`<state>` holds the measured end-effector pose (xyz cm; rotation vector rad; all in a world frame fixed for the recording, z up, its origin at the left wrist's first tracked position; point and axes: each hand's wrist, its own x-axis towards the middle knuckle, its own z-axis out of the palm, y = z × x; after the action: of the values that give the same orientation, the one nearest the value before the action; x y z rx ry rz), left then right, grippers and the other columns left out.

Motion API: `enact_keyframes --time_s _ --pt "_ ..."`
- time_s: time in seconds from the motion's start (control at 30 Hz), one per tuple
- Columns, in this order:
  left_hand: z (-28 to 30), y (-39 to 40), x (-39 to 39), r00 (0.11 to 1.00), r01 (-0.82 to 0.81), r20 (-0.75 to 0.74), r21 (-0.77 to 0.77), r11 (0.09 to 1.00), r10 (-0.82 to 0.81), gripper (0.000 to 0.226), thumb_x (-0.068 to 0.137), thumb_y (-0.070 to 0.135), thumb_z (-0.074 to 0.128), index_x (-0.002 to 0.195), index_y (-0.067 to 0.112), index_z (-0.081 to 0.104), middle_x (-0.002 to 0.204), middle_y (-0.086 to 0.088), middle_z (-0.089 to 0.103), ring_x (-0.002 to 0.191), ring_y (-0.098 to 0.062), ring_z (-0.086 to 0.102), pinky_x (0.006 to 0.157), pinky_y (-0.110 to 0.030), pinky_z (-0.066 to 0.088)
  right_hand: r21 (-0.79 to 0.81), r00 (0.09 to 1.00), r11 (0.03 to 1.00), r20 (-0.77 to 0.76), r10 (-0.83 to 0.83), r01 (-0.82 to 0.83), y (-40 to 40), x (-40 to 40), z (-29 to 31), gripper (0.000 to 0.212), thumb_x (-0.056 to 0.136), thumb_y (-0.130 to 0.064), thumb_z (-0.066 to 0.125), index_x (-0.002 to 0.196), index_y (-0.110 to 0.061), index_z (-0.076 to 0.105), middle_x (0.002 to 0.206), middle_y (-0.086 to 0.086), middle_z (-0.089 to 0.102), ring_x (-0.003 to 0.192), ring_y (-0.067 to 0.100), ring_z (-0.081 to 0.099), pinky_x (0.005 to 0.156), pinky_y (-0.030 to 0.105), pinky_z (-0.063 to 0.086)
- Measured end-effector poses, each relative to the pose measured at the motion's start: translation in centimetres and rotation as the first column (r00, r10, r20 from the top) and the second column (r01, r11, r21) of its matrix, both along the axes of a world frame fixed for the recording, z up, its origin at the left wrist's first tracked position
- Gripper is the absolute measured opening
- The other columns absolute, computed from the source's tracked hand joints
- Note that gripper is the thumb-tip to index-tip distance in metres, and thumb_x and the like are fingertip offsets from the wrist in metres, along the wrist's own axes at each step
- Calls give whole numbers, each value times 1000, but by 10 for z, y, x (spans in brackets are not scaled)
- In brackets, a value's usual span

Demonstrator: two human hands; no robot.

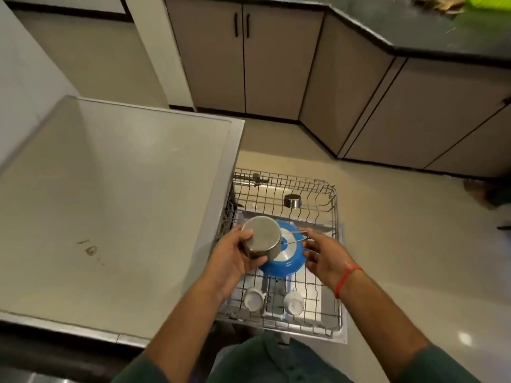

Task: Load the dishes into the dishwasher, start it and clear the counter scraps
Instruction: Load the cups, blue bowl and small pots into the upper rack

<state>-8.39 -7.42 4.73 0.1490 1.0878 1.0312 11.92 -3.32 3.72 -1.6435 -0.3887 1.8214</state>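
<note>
My left hand (235,254) grips an upturned steel pot (262,240) above the pulled-out dishwasher rack (336,244). A thin wire handle (296,236) sticks out from the pot to the right, and the fingertips of my right hand (322,251) pinch its end. Beneath the pot a blue bowl (287,265) lies upside down in the rack. A small steel cup (292,201) sits at the rack's far end. Two white cups (253,298) (293,302) stand upturned in the near row.
The dishwasher's pale top (116,205) fills the left side, with a brown stain (91,250). Beige cabinets (243,59) line the far wall under a dark counter (442,26) that carries scraps (442,5) and a green item (489,1). Tiled floor lies to the right.
</note>
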Motion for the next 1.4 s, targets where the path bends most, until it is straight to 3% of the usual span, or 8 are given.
enact_keyframes --time_s 0.17,0.3,0.47,0.53,0.63,1.0,1.2,1.4 --pt "-28 24 14 991 114 -68 -31 993 -116 37 98 22 62 134 16 56 133 -22 61 109 -30 68 65 -31 60 24 999 999 32 -44 43 13 13 -4 20 101 -15 52 98 -12 71 71 4 61 62 13 55 55 24 41" --pt "-38 40 25 958 221 -187 -1 975 -218 58 85 27 77 137 25 50 135 -9 62 119 -23 66 89 -35 59 32 998 997 15 -64 63 23 22 -15 21 102 -11 48 105 -10 69 75 7 64 65 16 60 63 28 45" --pt "-45 57 31 838 330 -462 6 944 -291 70 70 29 91 125 40 49 129 4 64 119 -16 63 99 -40 56 -4 998 999 -26 -51 51 37 29 -29 22 104 -12 46 105 -11 68 73 5 67 65 15 63 64 27 49" --pt "-53 64 35 758 362 -578 -11 932 -301 74 69 33 94 130 32 53 125 3 67 119 -18 64 99 -44 55 -22 998 999 -42 -39 38 44 33 -33 23 105 -12 46 107 -10 69 72 5 68 64 14 63 62 26 51" --pt "-63 69 43 724 282 -647 -41 959 -240 66 75 26 90 129 22 53 120 3 69 111 -12 67 93 -31 55 -49 998 999 -58 -14 11 54 40 -41 24 104 -10 46 113 -8 68 75 6 69 64 14 64 60 25 51" --pt "-95 125 37 683 115 -699 -180 977 -210 65 75 29 87 131 17 55 117 1 65 104 -13 61 73 -25 45 -100 985 981 -51 163 -168 98 37 -61 15 105 -25 49 114 -20 60 98 7 72 79 16 66 75 32 51" --pt "-144 161 17 681 57 -695 -265 963 -231 73 77 26 85 139 25 46 124 2 58 114 -21 56 101 -44 46 -133 975 966 -19 223 -223 112 24 -92 16 104 -29 51 118 -24 58 102 9 70 84 18 63 71 30 50" --pt "-186 199 8 629 -99 -764 -261 960 -143 72 79 23 83 139 23 42 128 -2 58 116 -24 57 107 -51 46 -188 968 951 12 252 -245 125 1 -119 8 104 -34 50 104 -31 57 108 11 69 86 19 62 70 31 49"
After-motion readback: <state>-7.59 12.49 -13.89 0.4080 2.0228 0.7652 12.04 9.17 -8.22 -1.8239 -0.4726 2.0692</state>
